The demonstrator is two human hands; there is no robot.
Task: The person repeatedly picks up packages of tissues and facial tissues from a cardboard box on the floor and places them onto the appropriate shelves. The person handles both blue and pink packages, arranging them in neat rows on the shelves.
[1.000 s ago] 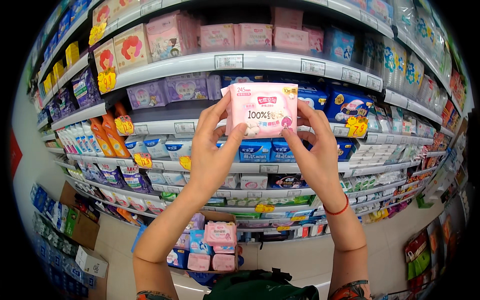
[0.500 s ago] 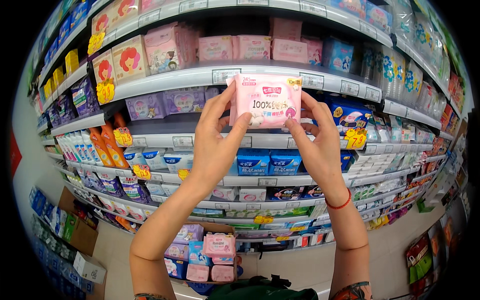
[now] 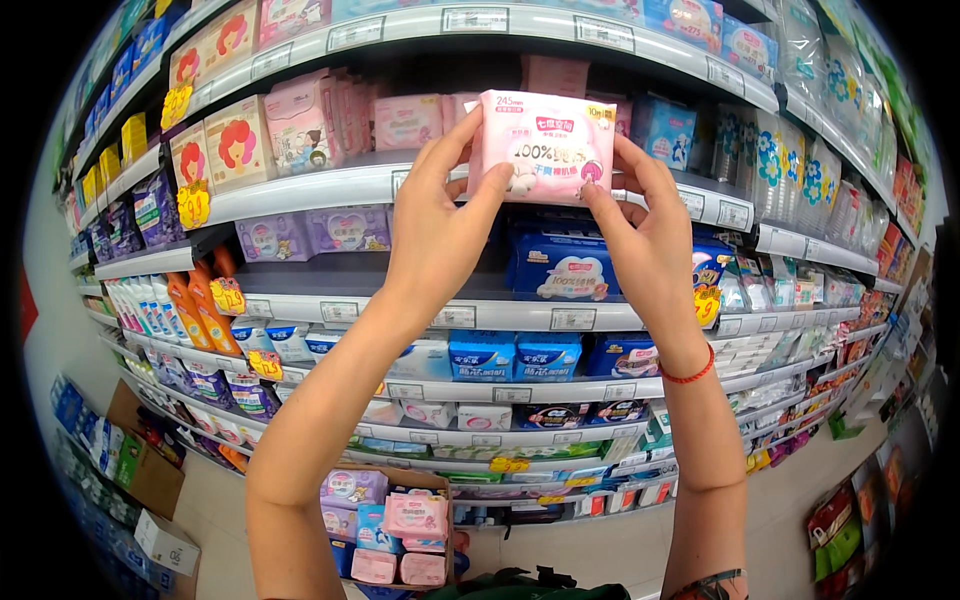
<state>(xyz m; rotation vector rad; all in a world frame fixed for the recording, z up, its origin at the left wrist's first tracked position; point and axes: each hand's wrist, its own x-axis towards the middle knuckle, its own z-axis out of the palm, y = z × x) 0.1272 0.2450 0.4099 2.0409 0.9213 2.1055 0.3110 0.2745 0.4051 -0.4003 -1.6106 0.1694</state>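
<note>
In the head view, the pink pack [image 3: 545, 150] is up toward 1 o'clock from the centre, upright with its printed face to the camera, in front of a white shelf rail [image 3: 290, 195]; whether its back touches anything there is hidden. The left hand [image 3: 445, 215], at 11 o'clock, and the right hand [image 3: 645, 230], at 2 o'clock, are partly closed and grip the pack between them. Each thumb presses a lower front corner while the other fingers go around the sides and behind, partly out of sight.

As things stand, the pack is lifted and not set down. At 7 o'clock, a cardboard carton [image 3: 432, 480] has more packs [image 3: 417, 515] in it, pink, lilac and blue, none of them in hand.

The pink pack is a soft rectangular block in a smooth, slightly glossy film, its edges rounded and one upper corner pointed. The carton is matt brown board. A thin red bracelet [image 3: 688, 370] circles the right wrist. Puffy lilac packs [image 3: 350, 230] sit at 10 o'clock and a shiny dark blue pack [image 3: 575, 270] toward 3; smooth orange bottles [image 3: 190, 315] lean at 9, and clear plastic stacks [image 3: 785, 150] stand far out at 2.
</note>
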